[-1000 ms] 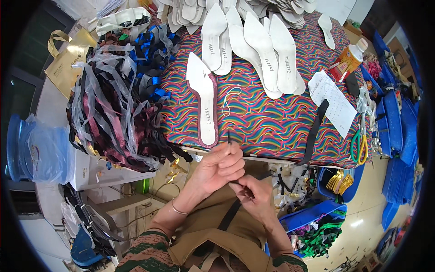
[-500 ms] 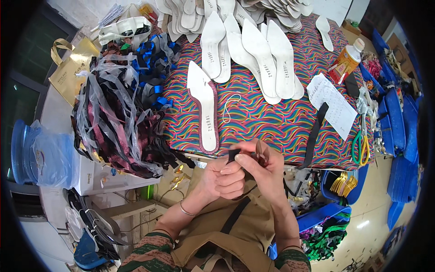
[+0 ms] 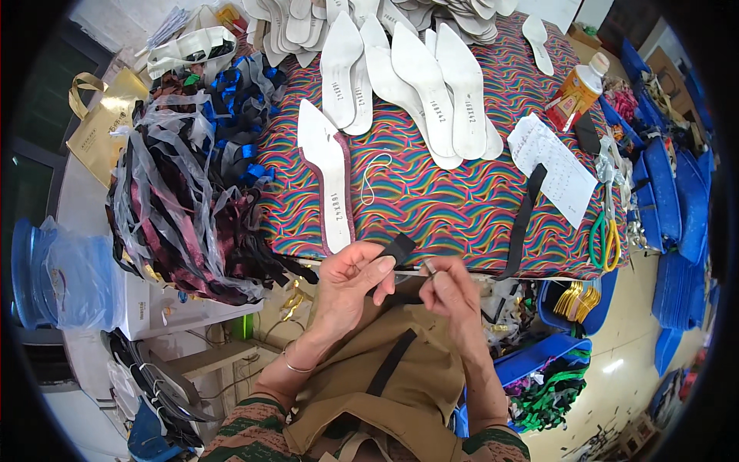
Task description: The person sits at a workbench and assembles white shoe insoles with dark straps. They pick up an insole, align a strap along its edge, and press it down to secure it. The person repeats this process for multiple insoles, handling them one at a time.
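Observation:
Near the front edge of the table my left hand [image 3: 350,282] pinches a short black strip [image 3: 400,247] between thumb and fingers; its free end points up and away. A little to the right, my right hand [image 3: 453,291] is closed and slightly blurred. Something small and shiny shows at its fingertips, too small to name. Beyond my hands lies a white pointed insole [image 3: 333,185] with a dark red glittery edging along its sides. A thin white loop of string [image 3: 376,179] rests beside it. My brown apron [image 3: 339,393] covers my lap.
Several white insoles [image 3: 423,92] overlap on the patterned cloth [image 3: 454,208]. A heap of ribbon strips [image 3: 185,185] fills the left side. At right are a written sheet [image 3: 554,169], a bottle [image 3: 577,92], scissors [image 3: 606,240] and a black strip [image 3: 525,223] hanging over the edge.
My hands were together on the black piece; now they are apart. The right hand has moved down and away, the left holds the strip. The whole view has shifted slightly.

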`<state>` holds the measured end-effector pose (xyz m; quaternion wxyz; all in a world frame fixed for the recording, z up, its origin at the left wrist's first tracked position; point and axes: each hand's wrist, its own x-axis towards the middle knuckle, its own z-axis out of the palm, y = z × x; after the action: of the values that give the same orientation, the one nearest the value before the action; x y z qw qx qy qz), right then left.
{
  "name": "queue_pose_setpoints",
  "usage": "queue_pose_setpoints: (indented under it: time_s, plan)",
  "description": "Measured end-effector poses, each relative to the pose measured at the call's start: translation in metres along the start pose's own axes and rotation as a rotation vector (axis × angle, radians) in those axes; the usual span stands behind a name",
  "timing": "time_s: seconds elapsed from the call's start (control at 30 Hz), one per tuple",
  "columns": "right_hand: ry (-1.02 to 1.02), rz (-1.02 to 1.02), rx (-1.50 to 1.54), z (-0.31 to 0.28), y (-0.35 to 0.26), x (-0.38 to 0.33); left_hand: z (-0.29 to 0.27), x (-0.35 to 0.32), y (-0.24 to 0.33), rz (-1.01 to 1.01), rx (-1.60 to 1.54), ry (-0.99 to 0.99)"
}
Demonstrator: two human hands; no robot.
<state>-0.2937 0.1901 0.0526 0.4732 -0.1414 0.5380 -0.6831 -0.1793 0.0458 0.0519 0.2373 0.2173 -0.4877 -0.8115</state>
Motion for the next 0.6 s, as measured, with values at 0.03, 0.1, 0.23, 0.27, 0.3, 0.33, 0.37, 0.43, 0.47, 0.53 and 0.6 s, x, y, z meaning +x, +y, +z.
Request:
queue_pose_setpoints:
  time_s: [0.03, 0.1, 0.23, 0.27, 0.3, 0.33, 0.37, 0.43, 0.47, 0.53, 0.6]
  plan:
    - [-0.019, -0.003, 0.017, -0.001, 0.005, -0.002, 0.001, 0.0, 0.0, -0.002, 0.034, -0.01]
    - [-0.057, -0.007, 0.054, -0.002, 0.016, -0.003, 0.005, -0.003, 0.0, -0.007, 0.104, -0.029]
    - [-0.04, -0.118, 0.08, 0.005, 0.017, 0.002, 0.01, -0.008, -0.005, 0.02, 0.161, -0.077]
    - [-0.036, -0.119, 0.086, 0.005, 0.018, 0.002, 0.01, -0.01, -0.007, 0.022, 0.155, -0.075]
    - [-0.033, -0.123, 0.093, 0.005, 0.019, 0.002, 0.01, -0.01, -0.008, 0.026, 0.151, -0.073]
    - [-0.031, -0.126, 0.1, 0.004, 0.02, 0.003, 0.011, -0.01, -0.008, 0.022, 0.174, -0.078]
    - [-0.03, -0.136, 0.109, 0.003, 0.022, 0.002, 0.011, -0.01, -0.008, 0.019, 0.198, -0.081]
    - [-0.03, -0.155, 0.123, 0.001, 0.026, 0.002, 0.011, -0.01, -0.006, -0.007, 0.214, -0.084]
    - [-0.013, -0.162, 0.148, 0.001, 0.027, 0.001, 0.011, -0.011, -0.004, -0.03, 0.209, -0.084]
    - [0.008, -0.186, 0.19, 0.004, 0.024, 0.005, 0.011, -0.007, -0.001, 0.054, 0.239, -0.11]
    - [0.044, -0.22, 0.327, 0.007, 0.018, 0.006, 0.013, 0.002, -0.002, 0.268, 0.312, -0.163]
